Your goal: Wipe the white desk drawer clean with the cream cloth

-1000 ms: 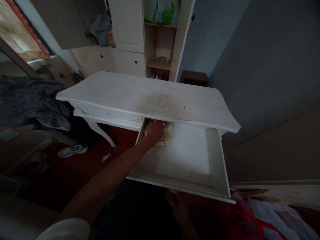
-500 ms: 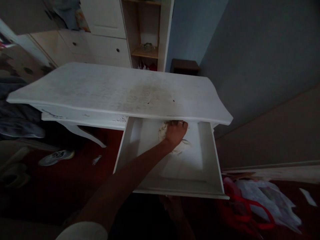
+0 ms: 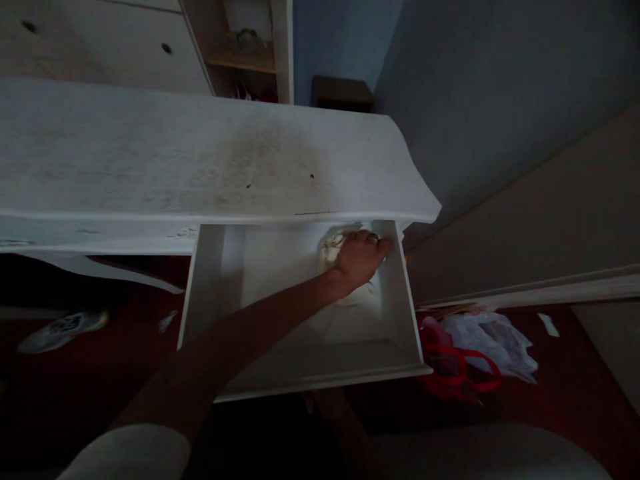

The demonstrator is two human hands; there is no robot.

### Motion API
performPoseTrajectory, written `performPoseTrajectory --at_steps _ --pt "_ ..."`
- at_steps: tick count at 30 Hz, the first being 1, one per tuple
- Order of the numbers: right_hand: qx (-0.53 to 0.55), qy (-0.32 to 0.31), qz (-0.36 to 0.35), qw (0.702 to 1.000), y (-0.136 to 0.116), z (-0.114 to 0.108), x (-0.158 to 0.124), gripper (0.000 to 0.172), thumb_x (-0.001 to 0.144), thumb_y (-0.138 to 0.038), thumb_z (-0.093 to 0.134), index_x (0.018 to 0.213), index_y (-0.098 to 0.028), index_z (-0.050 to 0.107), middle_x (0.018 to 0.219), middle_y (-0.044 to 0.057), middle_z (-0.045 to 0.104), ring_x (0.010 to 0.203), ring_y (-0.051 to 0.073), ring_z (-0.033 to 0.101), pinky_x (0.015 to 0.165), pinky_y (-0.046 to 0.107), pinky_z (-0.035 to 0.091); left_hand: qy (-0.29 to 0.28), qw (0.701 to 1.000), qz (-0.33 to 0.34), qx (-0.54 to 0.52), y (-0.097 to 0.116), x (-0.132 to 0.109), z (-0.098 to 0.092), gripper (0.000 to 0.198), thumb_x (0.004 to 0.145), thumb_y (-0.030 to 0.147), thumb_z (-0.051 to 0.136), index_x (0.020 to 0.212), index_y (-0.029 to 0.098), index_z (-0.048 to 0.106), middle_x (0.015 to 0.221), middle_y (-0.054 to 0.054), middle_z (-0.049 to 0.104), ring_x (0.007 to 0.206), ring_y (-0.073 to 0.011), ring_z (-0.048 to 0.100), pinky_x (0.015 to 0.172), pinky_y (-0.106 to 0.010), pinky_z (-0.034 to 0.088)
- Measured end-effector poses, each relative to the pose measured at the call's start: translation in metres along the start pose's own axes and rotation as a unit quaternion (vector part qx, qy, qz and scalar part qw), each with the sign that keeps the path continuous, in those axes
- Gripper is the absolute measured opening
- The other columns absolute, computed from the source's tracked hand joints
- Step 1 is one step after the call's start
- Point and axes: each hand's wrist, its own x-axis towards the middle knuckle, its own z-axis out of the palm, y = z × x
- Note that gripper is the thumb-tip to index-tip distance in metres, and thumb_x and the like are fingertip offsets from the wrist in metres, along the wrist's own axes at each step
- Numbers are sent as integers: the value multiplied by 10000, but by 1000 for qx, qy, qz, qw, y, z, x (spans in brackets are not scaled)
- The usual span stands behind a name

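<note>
My left hand (image 3: 364, 257) is inside a pulled-out white drawer (image 3: 300, 383), at its back right corner. Its fingers are closed on a crumpled cream cloth (image 3: 329, 257), which is pressed on the drawer bottom and spreads out on both sides of the hand. A ring shows on one finger. Below the drawer's front edge is my right hand (image 3: 327, 403), close under the front panel. Shadow and the drawer hide most of its fingers, and whether it grips the panel does not show.
The drawer belongs to a white table (image 3: 175, 153) with a stained top. Behind it stands a white cabinet (image 3: 120, 47) with shelves. On the red floor lie a shoe (image 3: 63, 331) at left and a red-handled bag (image 3: 450, 367) with white plastic (image 3: 493, 343) at right. A grey wall (image 3: 500, 120) borders the right.
My left hand and the cloth have moved right across the drawer bottom, toward the right side wall. The view has turned right and down. My right hand stays under the drawer front.
</note>
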Motion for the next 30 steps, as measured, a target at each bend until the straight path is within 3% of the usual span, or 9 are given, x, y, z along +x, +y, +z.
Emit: performPoseTrajectory --at_steps 5,14,19,21,23,27,30 --pt "33 -26 2 999 -1 -3 1 682 721 -781 579 340 -235 429 317 -30 351 364 111 389 465 288 426 -34 997 62 -37 0 -18 -8 211 903 173 546 1102 157 616 1025 -116 716 1008 -283 625 798 -396 474" --pt "48 -12 1 999 7 -1 -2 730 655 -879 519 322 -241 405 312 -32 339 323 92 340 394 267 354 -129 964 196 -128 25 -73 -16 275 844 227 604 1116 199 628 885 -70 724 1010 -268 607 793 -378 449" --pt "19 39 -3 999 0 -6 -5 582 844 -694 548 518 -211 541 414 -47 468 374 90 415 409 239 384 -152 933 280 -168 31 -90 -19 226 910 238 516 1095 246 646 922 -54 711 1003 -230 591 878 -383 393" --pt "10 52 -4 999 -2 -7 -6 474 920 -582 544 680 -178 605 523 -56 537 420 74 458 444 219 421 -162 929 290 -164 28 -93 -21 247 904 238 513 1117 242 637 927 -54 711 1005 -233 588 864 -375 394" --pt "7 60 -7 998 -2 -5 -5 447 915 -572 561 717 -175 619 534 -61 531 415 70 450 431 211 407 -180 926 291 -161 22 -97 -24 278 876 235 536 1135 234 634 920 -49 717 989 -238 593 833 -361 407" --pt "7 64 -18 998 -5 0 -2 578 793 -703 585 470 -230 514 364 -54 381 341 93 356 369 239 319 -252 914 278 -153 3 -112 -39 242 788 202 605 1004 252 703 878 -37 730 894 -235 625 827 -356 436" --pt "-20 69 -28 997 -10 0 -1 637 773 -739 555 408 -234 422 334 -50 333 340 97 348 385 248 326 -312 907 244 -144 -17 -129 -57 232 790 207 597 967 269 735 911 -44 748 909 -246 648 838 -367 450"
